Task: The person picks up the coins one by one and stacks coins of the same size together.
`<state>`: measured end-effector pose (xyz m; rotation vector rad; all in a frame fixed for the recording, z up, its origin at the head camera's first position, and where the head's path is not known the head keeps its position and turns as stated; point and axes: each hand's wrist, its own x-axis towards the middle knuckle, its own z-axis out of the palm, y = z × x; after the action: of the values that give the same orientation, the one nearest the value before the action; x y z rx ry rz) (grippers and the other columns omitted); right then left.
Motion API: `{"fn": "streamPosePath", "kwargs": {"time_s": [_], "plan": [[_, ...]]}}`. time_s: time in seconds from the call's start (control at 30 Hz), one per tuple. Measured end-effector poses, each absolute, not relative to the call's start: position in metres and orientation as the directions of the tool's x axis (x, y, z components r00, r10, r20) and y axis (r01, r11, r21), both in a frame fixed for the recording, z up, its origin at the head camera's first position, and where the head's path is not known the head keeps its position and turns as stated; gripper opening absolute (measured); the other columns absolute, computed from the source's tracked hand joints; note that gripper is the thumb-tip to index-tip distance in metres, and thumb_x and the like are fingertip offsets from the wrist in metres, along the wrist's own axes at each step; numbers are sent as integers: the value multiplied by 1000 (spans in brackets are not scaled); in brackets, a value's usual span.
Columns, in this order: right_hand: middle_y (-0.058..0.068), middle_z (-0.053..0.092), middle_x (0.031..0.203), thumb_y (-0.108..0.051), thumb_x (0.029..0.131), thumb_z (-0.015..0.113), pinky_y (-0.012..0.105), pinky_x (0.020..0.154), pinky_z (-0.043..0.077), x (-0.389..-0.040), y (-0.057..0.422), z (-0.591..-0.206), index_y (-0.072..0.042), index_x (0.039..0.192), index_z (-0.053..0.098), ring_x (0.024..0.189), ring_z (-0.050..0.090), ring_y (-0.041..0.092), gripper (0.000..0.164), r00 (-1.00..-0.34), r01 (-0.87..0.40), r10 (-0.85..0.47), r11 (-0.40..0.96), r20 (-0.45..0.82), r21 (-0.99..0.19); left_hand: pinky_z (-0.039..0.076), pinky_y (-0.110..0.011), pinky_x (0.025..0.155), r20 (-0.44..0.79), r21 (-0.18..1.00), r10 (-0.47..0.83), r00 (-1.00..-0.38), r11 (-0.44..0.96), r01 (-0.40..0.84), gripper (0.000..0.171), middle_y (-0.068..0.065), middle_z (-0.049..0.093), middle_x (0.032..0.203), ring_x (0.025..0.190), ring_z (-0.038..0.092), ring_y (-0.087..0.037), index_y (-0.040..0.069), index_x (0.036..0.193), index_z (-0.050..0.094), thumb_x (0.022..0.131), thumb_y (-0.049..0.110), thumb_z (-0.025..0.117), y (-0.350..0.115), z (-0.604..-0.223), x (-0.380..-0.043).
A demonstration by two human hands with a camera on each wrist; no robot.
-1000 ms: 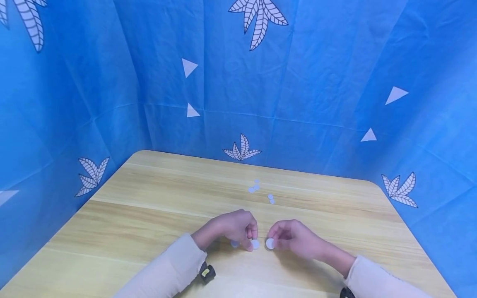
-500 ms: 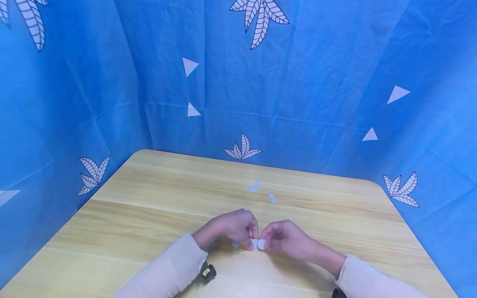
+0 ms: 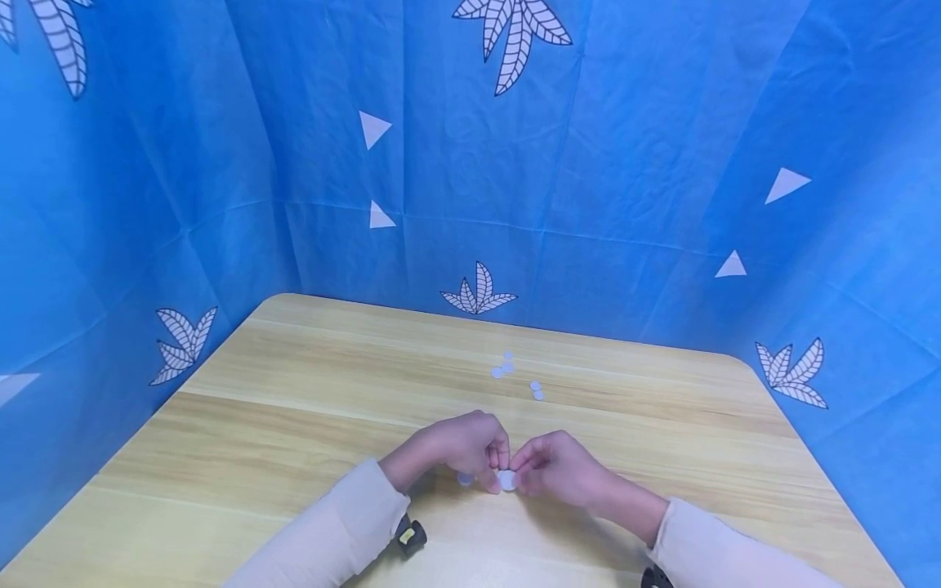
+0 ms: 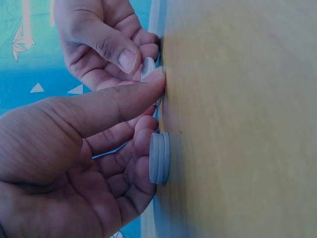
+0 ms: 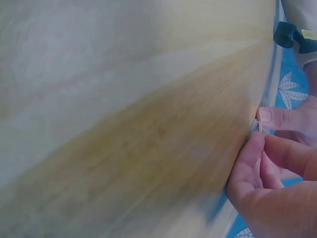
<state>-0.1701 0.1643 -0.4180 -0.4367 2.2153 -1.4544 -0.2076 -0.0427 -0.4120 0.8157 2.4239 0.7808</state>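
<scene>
A flat, round white disc (image 3: 506,480) lies between my two hands near the table's front. My left hand (image 3: 470,445) holds a disc down at the tabletop between thumb and fingers. From the other side my right hand (image 3: 562,467) pinches a tilted disc (image 4: 148,67) by its edge, right over the one at the left thumb tip. Fingers cover most of the lower disc. Beside the left hand's curled fingers stands a short stack of grey-white discs (image 4: 159,157), partly hidden by that hand in the head view.
Farther back on the wooden table (image 3: 331,359) lie several more discs: a small cluster (image 3: 497,372) and a touching pair (image 3: 535,385) to its right. A blue patterned curtain (image 3: 470,163) hangs behind and on both sides. Dark wrist devices (image 3: 410,539) sit below the sleeves.
My right hand has moved left with its disc, from a gap beside the left hand to directly over the disc held there. The left hand has stayed in place.
</scene>
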Motion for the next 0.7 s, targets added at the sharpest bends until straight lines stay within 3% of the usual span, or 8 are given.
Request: {"fn": "streamPosePath", "kwargs": {"time_s": [0.7], "plan": [[10, 72, 93, 0, 87, 72, 37, 80, 58, -168, 166, -421, 6, 106, 70, 82, 68, 21, 19, -860, 51, -454, 381, -235, -923, 51, -21, 73, -235, 659, 662, -712, 647, 384, 25, 8, 66, 81, 77, 59, -5, 17, 83, 72, 72, 7, 92, -45, -412, -208]]}}
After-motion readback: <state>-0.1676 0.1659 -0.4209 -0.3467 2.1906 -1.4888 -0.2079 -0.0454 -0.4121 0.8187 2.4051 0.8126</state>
